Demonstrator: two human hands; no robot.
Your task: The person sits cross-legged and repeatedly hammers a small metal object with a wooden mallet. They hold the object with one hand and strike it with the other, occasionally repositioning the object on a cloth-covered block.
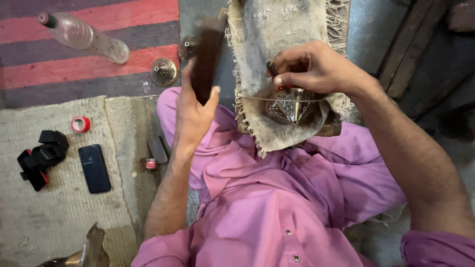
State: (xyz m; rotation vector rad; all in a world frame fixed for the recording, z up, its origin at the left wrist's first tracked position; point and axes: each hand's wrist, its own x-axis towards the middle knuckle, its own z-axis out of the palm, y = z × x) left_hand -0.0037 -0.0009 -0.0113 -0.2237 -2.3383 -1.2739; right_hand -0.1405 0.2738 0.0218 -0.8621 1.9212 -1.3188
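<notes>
So the shiny metal cone (pixel 291 105) sits point-down toward the camera on a frayed, dirty cloth (pixel 277 34) that's draped over the person's lap, with a wooden block (pixel 330 129) peeking out under the cloth's edge. It's ribbed and reflective, kind of like a decorative finial. The right hand (pixel 316 66) is right on top of it, fingers curled and pinching a small dark tool (pixel 272 68) against the cone's upper rim. The hand covers most of the cone's top, so you can't see that part.

The left hand (pixel 194 111) is raised just to the left, fingers wrapped tight around a dark wooden stick (pixel 206 57), thumb pressed on its side. The stick is blurred, and it hides part of the floor behind it.

Further out, two more round embossed metal pieces (pixel 164 71) lie on the floor near the edge of a striped red-and-purple rug (pixel 89 59). A clear plastic bottle (pixel 84 36) lies tilted on that rug. On the coarse beige mat (pixel 54 198) at left: a red tape roll (pixel 80 124), a black phone (pixel 94 168) lying flat, and a black-and-red strap thing (pixel 40 158). Everything below is pink shirt (pixel 267 207), loose and creased.
</notes>
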